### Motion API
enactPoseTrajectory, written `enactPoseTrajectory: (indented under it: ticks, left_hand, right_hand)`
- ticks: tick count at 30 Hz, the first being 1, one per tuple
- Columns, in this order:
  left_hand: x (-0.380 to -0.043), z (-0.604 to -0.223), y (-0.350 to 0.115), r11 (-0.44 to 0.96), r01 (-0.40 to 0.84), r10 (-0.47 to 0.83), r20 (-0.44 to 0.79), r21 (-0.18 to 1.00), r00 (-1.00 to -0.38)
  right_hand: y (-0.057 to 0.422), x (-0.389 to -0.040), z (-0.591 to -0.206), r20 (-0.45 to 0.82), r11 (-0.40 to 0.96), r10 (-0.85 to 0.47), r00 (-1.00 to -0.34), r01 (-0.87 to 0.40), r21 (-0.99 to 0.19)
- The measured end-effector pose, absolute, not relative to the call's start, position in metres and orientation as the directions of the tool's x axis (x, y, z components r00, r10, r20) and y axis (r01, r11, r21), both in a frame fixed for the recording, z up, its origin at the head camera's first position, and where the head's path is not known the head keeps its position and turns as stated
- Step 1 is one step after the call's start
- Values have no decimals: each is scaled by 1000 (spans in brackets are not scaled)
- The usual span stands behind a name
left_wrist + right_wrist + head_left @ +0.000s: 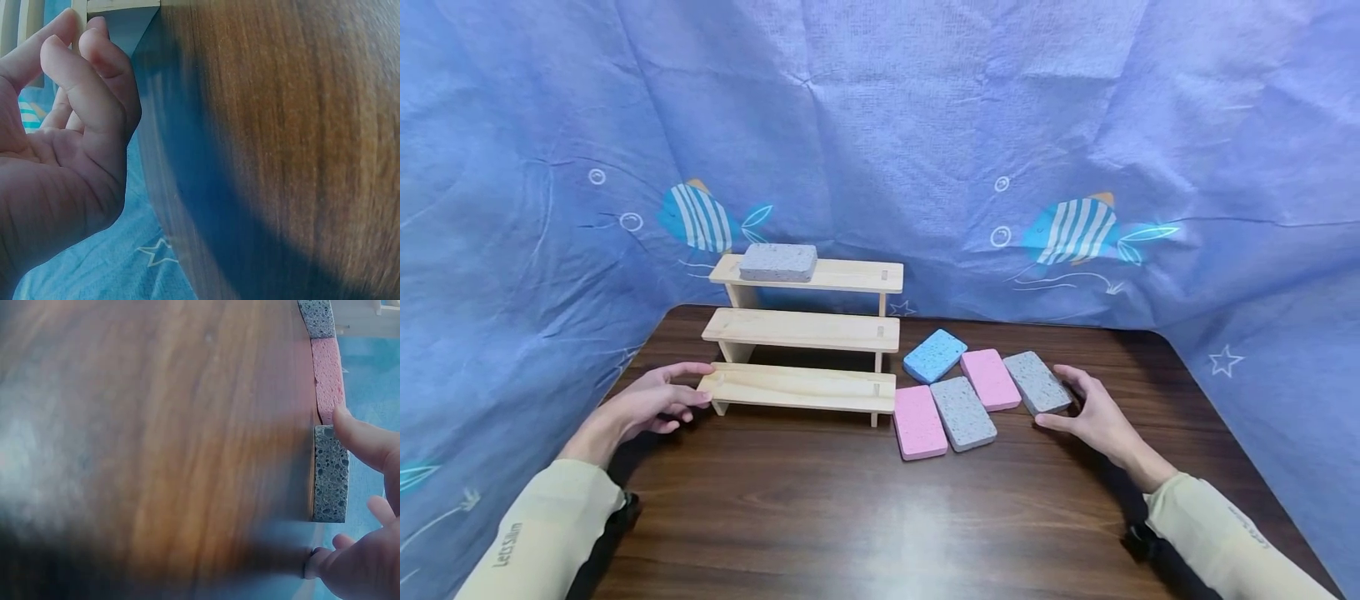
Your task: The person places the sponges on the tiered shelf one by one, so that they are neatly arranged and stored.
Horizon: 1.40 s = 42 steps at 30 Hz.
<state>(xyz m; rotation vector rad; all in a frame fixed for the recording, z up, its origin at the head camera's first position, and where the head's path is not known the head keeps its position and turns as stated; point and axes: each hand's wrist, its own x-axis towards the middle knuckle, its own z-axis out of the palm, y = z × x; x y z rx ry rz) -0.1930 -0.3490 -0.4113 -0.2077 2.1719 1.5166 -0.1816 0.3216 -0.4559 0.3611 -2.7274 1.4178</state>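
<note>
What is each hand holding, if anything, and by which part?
The left hand holds the wooden stand by the lowest step's left end. The right hand spans the rightmost grey sponge; whether its grip is closed cannot be told.

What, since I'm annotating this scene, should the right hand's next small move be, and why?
I'd probably close the right hand on the rightmost gray sponge: the thumb and fingers flank that sponge, but the right wrist view shows a gap between it and the lowest finger.

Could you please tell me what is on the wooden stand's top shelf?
A grey sponge lies on the top shelf, toward its left; it hides the surface underneath.
</note>
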Motion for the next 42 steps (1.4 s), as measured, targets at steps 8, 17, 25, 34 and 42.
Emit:
enactPoseTrajectory:
  ticks: [8, 17, 25, 34, 42]
  left_hand:
    - [-190, -410, -354, 385, -379, 151, -463, 841, -874]
    - [-190, -409, -354, 378, -384, 147, -464, 842, -874]
    - [-191, -408, -352, 377, -386, 146, -465, 842, -873]
    - [-192, -406, -351, 369, -385, 147, -462, 846, -875]
    - [-191, -407, -351, 355, -388, 158, -464, 850, -871]
  right_hand:
    - [313, -183, -461, 165, 571, -184, -969, -242, -784]
    - [312, -184, -461, 180, 631, -152, -972, -235, -740]
    - [309, -186, -456, 168, 689, -97, -981, -188, -700]
    - [311, -185, -455, 201, 722, -47, -978, -173, -670]
    - [309, -182, -452, 135, 744, -33, -990, -115, -658]
